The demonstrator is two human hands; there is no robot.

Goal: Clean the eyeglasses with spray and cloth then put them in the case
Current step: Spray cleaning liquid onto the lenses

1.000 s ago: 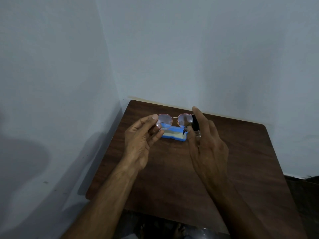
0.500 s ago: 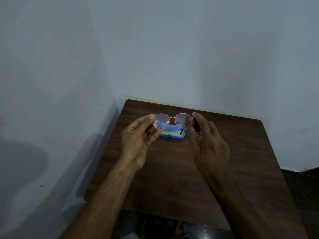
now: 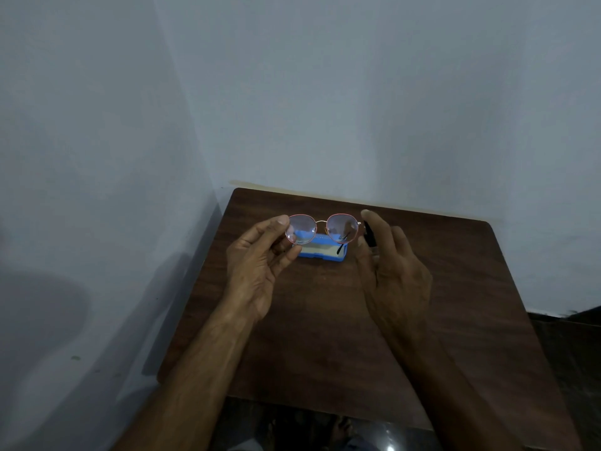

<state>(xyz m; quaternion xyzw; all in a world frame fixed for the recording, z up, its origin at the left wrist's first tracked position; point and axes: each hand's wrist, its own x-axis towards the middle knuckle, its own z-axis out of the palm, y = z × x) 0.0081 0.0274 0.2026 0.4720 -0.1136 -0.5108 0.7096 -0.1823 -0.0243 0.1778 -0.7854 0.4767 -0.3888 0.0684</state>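
Above the dark brown wooden table (image 3: 325, 336), the left hand (image 3: 257, 265) pinches one rim of the thin pink round-framed metal eyeglasses (image 3: 343, 227), holding them up in the air. The right hand (image 3: 395, 275) curls round a small black-topped spray bottle (image 3: 368, 234) just beside the other lens. Beyond them, an open blue rectangular case (image 3: 320, 255) lies on the table.

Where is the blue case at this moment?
In the head view the blue case lies on the brown table toward its far edge, between the left hand and the right hand, partly behind the eyeglasses that the left hand holds.
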